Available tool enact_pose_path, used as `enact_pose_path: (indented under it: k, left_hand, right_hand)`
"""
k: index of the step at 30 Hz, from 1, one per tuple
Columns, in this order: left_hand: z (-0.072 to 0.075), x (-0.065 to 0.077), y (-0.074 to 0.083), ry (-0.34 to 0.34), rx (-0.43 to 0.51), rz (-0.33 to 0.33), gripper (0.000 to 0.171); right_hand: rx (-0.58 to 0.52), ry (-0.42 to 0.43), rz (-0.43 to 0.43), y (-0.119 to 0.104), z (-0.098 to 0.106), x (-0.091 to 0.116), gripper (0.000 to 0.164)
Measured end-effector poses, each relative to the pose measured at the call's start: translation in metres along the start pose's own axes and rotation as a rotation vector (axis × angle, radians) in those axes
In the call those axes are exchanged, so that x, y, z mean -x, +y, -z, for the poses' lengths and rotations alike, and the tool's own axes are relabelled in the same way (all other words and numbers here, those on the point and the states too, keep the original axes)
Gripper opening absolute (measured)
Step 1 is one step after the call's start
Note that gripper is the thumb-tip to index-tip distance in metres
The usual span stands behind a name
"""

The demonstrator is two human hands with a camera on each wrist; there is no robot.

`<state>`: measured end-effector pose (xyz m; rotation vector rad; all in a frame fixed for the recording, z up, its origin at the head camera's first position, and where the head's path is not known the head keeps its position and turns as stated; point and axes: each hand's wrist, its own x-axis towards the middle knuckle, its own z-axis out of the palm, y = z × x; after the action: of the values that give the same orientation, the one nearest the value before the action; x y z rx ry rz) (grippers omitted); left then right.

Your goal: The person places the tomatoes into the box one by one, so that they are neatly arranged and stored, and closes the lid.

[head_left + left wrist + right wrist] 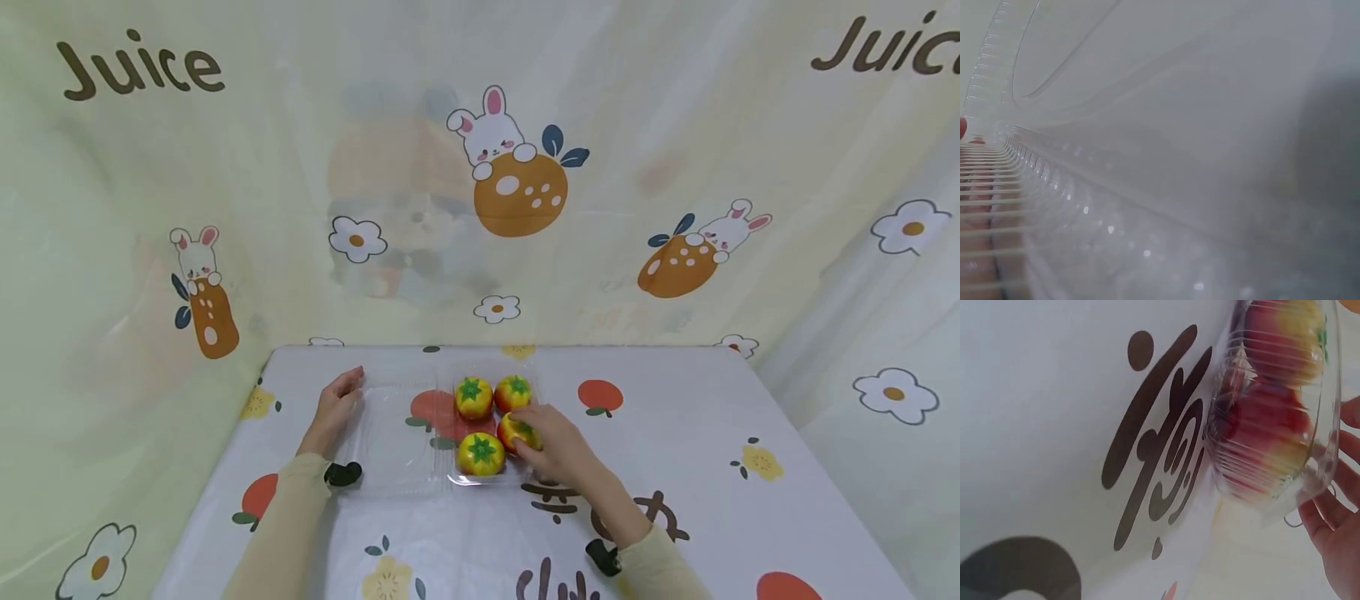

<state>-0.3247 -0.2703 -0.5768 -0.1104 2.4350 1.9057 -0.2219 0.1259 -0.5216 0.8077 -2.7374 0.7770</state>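
A clear plastic clamshell box lies spread out in the head view, its lid (397, 442) on the left and its base (467, 480) on the right. Several red-and-yellow toy fruits with green star-shaped tops, such as the front left one (481, 455), sit in the base. My right hand (558, 446) has thumb and fingers around the front right fruit (517, 432). Through the base's ribbed wall, the right wrist view shows fruit (1269, 434) below those fingers (1329, 515). My left hand (335, 414) rests along the lid's left edge, its fingers (979, 206) partly hidden behind ribbed plastic.
A white cloth (660, 408) printed with fruit, flowers and dark lettering covers the table. A pale curtain (420, 167) with rabbit and flower prints hangs behind it and at both sides. Dark wrist-worn pieces (344, 474) show at both sleeve cuffs.
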Motion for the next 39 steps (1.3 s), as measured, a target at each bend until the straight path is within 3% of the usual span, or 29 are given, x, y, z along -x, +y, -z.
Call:
enact_pose_path:
  k: [8,15,24,30,36,39]
  left_hand:
    - [0.001,-0.003,0.003,0.007,0.063,0.014,0.051]
    - [0.004,-0.002,0.012,-0.002,0.061,-0.010,0.050]
    - [0.009,-0.001,0.029,-0.022,-0.011,-0.058,0.052]
    - [0.011,0.003,0.058,-0.042,-0.027,-0.101,0.054]
    - [0.009,0.023,0.104,-0.080,-0.064,-0.104,0.057]
    - [0.009,0.031,0.116,-0.092,-0.098,-0.120,0.057]
  right_hand:
    - [-0.051,0.130,-0.011,0.012,0.005,0.002,0.035]
    - [-0.083,0.163,-0.149,0.020,0.007,0.003,0.034]
    - [-0.281,0.183,-0.228,0.025,0.000,0.013,0.035]
    - [-0.308,0.170,-0.266,0.029,-0.001,0.015,0.036]
    - [-0.338,0.166,-0.292,0.028,-0.001,0.020,0.037]
    - [-0.340,0.153,-0.302,0.028,-0.001,0.022,0.038]
